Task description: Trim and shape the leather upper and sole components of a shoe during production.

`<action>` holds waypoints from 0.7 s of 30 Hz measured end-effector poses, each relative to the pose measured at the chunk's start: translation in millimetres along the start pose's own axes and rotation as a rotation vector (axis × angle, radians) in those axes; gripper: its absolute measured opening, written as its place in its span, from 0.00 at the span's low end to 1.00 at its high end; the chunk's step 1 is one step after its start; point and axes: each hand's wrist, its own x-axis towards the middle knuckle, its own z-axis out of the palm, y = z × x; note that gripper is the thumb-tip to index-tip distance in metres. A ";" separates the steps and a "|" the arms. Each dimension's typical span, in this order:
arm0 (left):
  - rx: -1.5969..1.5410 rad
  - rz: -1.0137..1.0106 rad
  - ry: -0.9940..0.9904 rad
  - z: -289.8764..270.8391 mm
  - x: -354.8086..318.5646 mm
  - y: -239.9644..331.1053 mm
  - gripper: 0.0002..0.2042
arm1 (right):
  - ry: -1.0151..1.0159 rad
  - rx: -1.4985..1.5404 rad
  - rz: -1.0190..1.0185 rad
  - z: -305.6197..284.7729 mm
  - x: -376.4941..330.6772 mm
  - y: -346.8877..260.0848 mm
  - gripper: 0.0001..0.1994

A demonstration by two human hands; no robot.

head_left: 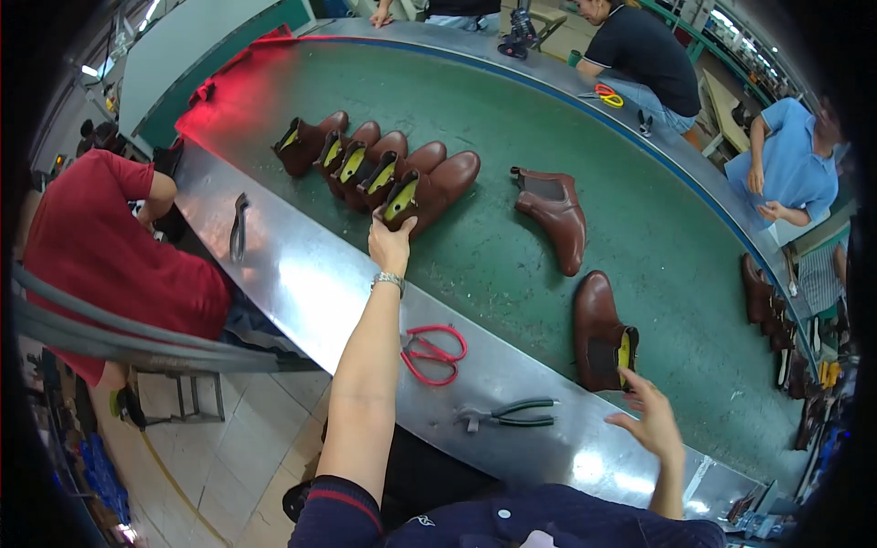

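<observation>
My left hand (390, 245) reaches far forward, its fingers around the heel end of a brown ankle boot (449, 177). That boot is the nearest in a row of several brown boots (365, 151) lying side by side, yellow-green linings showing. Close to the belt's near edge, another brown ankle boot (597, 315) points its toe away from me. My right hand (653, 422) is beside its opening, fingers spread and holding nothing. Farther off, a brown boot with an elastic side panel (559, 219) lies on its side.
Along the metal edge (548, 447) of the green conveyor belt (493, 265) lie red-handled scissors (433, 354), green-handled pincers (508, 415) and dark pliers (239, 228). A person in red (119, 247) is at left; other people sit across the belt. More boots (760, 290) stand at far right.
</observation>
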 end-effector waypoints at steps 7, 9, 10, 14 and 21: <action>-0.087 0.067 -0.215 -135.1 -86.2 -48.2 0.22 | 0.331 -0.046 -0.085 44.0 21.0 31.4 0.17; -0.149 -0.031 -0.160 -177.8 -135.4 -60.2 0.20 | 0.337 -0.169 -0.186 43.4 28.9 24.3 0.13; -0.181 -0.077 -0.124 -195.1 -159.5 -64.6 0.19 | 0.304 -0.175 -0.226 39.1 32.6 16.7 0.13; -0.373 -0.193 -0.091 -246.9 -253.8 -76.4 0.16 | 0.447 -0.209 -0.405 30.0 59.1 -17.9 0.09; -0.206 -0.196 -0.089 -293.6 -356.6 -67.9 0.23 | 0.251 0.369 -0.548 29.5 47.0 -117.2 0.07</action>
